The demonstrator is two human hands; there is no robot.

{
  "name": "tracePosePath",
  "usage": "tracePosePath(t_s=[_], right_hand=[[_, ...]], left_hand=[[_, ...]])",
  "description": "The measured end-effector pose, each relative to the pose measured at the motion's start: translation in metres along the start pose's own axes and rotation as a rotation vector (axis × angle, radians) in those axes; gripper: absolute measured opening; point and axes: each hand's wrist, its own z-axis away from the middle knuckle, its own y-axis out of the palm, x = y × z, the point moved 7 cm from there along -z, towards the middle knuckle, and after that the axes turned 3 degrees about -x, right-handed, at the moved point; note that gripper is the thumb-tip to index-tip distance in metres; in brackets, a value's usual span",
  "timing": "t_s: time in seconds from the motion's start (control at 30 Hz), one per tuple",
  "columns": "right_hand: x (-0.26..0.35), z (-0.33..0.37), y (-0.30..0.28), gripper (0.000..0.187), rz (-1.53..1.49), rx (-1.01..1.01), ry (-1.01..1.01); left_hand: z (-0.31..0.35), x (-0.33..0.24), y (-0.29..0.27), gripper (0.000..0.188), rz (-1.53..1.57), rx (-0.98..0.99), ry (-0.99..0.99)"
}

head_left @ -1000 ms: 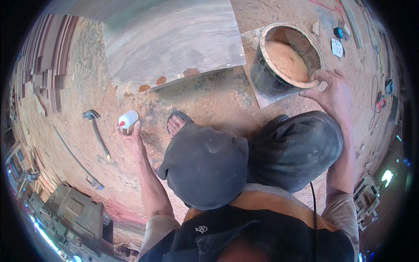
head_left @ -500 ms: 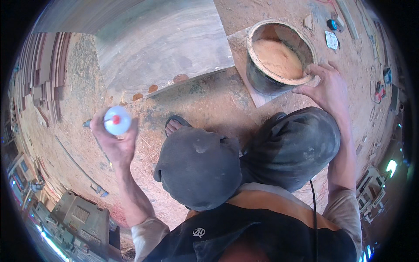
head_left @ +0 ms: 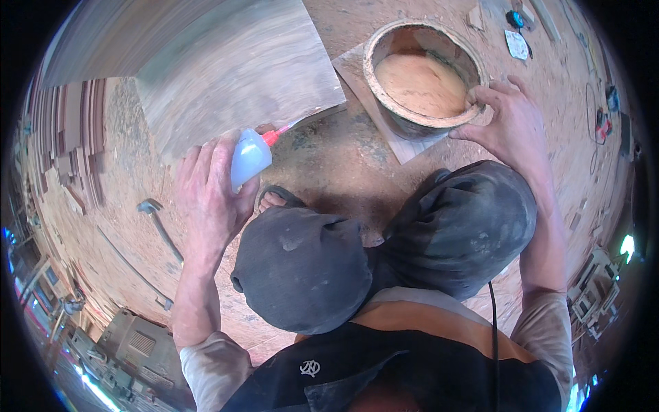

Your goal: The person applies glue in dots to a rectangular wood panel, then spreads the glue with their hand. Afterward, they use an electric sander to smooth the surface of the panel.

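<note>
My left hand [head_left: 213, 182] is closed around a translucent squeeze bottle [head_left: 249, 159] with a red nozzle. The bottle tilts, its tip pointing right along the near edge of a greyish wood-grained board [head_left: 240, 75]. Whether any liquid comes out is too small to tell. My right hand [head_left: 509, 127] pinches the near right rim of a round, crusted bucket [head_left: 412, 129], thumb outside and fingers over the lip. Fine tan powder, like sawdust, fills part of the bucket [head_left: 420, 82]. It stands on a thin pale wood panel [head_left: 403, 150].
Left of my left arm lie a hammer [head_left: 162, 230] and a long thin bar [head_left: 134, 269]. Wood strips [head_left: 74, 130] are stacked at far left. A blue tape measure [head_left: 514, 19] and a paper [head_left: 516, 44] lie beyond the bucket. A grey machine [head_left: 141, 343] sits lower left.
My left hand has moved right and up toward the board, tipping the bottle from pointing up at me to lying over rightward. The right hand keeps its hold on the bucket rim.
</note>
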Motion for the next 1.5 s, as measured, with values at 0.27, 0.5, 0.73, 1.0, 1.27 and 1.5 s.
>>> tracePosePath(t_s=[0.27,0.5,0.73,1.0,1.27,1.5], right_hand=[[-0.002,0.000,0.002,0.058,-0.019,0.011,0.015],[-0.001,0.000,0.003,0.058,-0.006,0.021,0.019],[-0.003,-0.001,0.003,0.058,-0.005,0.013,0.001],[-0.001,0.000,0.002,0.058,-0.039,-0.021,-0.019],[-0.002,-0.001,0.002,0.058,-0.007,0.008,-0.009],[-0.002,-0.001,-0.001,0.059,-0.037,0.013,0.005]], left_hand=[[-0.001,-0.002,0.001,0.068,-0.033,0.053,-0.015],[0.000,0.000,0.001,0.067,-0.021,0.023,-0.002],[-0.014,-0.003,0.002,0.065,0.048,0.038,-0.053],[-0.038,-0.021,0.005,0.059,-0.051,0.039,0.021],[-0.036,-0.015,0.005,0.056,-0.066,0.072,-0.023],[0.040,0.046,-0.005,0.063,0.497,-0.144,-0.569]])
